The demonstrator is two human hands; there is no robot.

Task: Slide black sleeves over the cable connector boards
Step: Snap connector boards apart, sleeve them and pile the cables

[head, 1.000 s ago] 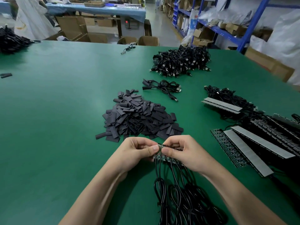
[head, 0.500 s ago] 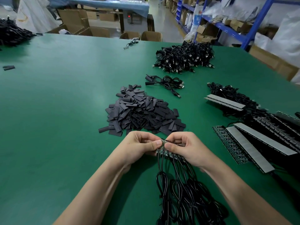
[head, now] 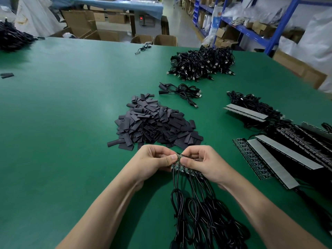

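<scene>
Little has changed over the last second. The left grip (head: pixel 154 161) stays pinched, thumb against curled fingers, on the left end of the strip of connector boards (head: pixel 180 167). The right grip (head: pixel 203 164) stays pinched on the same strip just beside it, the two thumbs almost touching. The strip is held up just above the table (head: pixel 62 123), as before, and its black cables (head: pixel 197 221) hang down in loops towards the person. Only the view has tipped a little.

Neither grip holds a sleeve, so I judge no sleeve is going on yet. The thumbs set close at one end look like working the end board free of the strip, though that is small and partly hidden. The pile of black sleeves (head: pixel 154 124) lies untouched just beyond the hands.

On the green table, from the left: a dark heap of cables (head: pixel 10 38) at the far corner, two stray sleeves (head: pixel 7 75), a single small cable (head: pixel 142 49) near the far edge, a small bundle of sleeved cables (head: pixel 179 91), a big heap of USB cables (head: pixel 203 63), and long board panels (head: pixel 280 159) with grey strips at the right.

Behind the table stand cardboard boxes (head: pixel 80 24), a blue-covered bench (head: pixel 107 4), blue shelving (head: pixel 280 20) and white sacks (head: pixel 318 33).
</scene>
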